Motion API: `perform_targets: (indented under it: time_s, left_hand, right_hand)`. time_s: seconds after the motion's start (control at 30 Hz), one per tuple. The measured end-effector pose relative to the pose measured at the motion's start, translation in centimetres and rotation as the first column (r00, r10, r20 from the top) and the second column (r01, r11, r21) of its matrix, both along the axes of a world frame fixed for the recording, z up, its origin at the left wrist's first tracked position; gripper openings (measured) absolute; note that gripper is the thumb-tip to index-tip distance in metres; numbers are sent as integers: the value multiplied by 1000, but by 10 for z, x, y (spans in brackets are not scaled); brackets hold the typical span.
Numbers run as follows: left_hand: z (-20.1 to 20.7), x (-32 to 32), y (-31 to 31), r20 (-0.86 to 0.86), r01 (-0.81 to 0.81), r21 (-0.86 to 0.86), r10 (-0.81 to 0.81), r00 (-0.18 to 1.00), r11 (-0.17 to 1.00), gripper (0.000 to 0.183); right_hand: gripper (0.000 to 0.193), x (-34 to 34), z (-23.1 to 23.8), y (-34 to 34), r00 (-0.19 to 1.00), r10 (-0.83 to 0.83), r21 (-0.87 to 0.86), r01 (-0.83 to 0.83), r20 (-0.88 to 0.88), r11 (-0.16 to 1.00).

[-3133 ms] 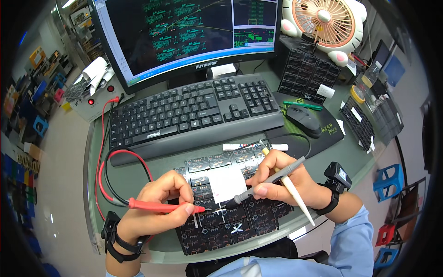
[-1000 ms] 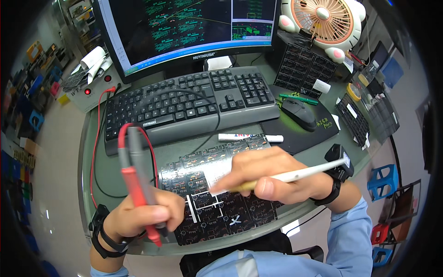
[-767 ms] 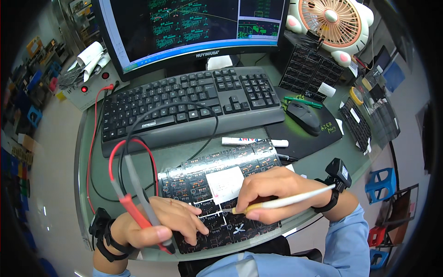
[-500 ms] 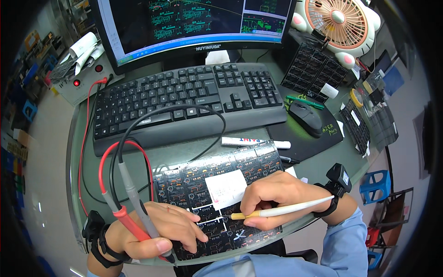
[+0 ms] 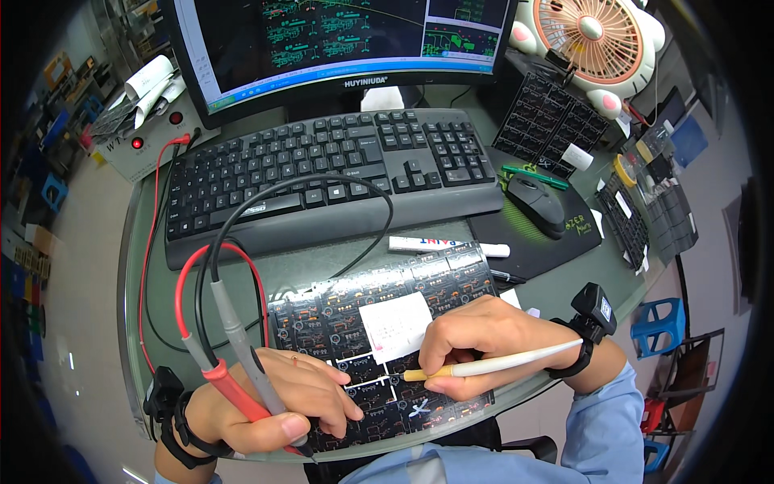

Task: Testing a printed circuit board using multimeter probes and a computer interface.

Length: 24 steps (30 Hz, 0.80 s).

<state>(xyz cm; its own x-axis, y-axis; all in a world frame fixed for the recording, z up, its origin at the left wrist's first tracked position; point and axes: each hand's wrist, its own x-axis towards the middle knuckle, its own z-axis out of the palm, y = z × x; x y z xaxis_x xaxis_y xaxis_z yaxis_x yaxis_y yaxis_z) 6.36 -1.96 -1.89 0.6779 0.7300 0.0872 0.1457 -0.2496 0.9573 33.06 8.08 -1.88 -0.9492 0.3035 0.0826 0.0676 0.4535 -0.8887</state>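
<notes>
Right hand [image 5: 482,332] pinches pen-shaped tool [image 5: 493,364], long axis left-right, tip left at circuit-board panel [image 5: 379,417]; left hand [image 5: 300,394] grasps 2 test probes [image 5: 235,393].

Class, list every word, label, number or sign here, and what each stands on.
Locations only; wording isn't copied.
Monitor: pale lettering, lower frame; on-screen text too small.
Keyboard: white key legends, many too small.
White marker: coloured lettering on the barrel.
Mouse pad: green lettering.
Grey box: dark letters, partly unreadable.
Paper slip: faint writing, too small.
Circuit board: white cross-shaped mark; fine print too small.
Right wrist device: label too small.
</notes>
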Motion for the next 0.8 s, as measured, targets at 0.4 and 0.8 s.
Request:
perform_targets:
  time_s: [0.4,0.8]
  left_hand:
    - [-2,-1,1,-8,10,4,-10,1000,1000,54]
    - [-2,-2,1,-6,21,-8,-21,1000,1000,54]
  right_hand:
    - [16,0,-2,2,1000,5,-14,-5,-14,1000]
    - [15,-1,-4,2,1000,4,-30,-5,-26,1000]
